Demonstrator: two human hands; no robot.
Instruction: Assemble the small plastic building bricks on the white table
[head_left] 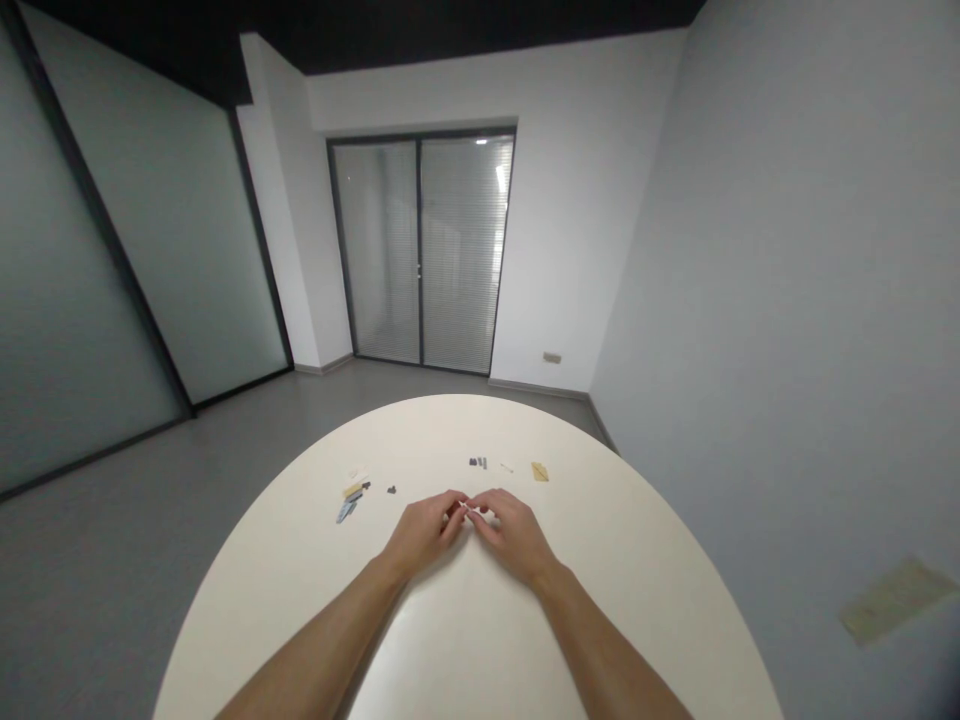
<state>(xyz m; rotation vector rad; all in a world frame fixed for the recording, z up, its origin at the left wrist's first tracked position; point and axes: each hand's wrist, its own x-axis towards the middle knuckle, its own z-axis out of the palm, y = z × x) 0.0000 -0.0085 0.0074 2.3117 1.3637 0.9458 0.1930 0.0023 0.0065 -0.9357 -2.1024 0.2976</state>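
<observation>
My left hand (424,530) and my right hand (511,528) meet fingertip to fingertip over the middle of a round white table (637,560). Both hands are closed in a pinch on a tiny pale piece (466,509) between them; it is too small to name. A small cluster of flat pieces, yellow, grey and white (351,497), lies left of my left hand. One dark little piece (391,490) sits beside that cluster. Beyond my hands lie small dark pieces (477,462) and a tan flat piece (539,471).
The table stands close to a plain white wall (787,300) on the right. Grey floor (150,520) spreads to the left and behind. A glass door with blinds (424,250) is at the far end, and frosted glass panels (112,250) line the left side.
</observation>
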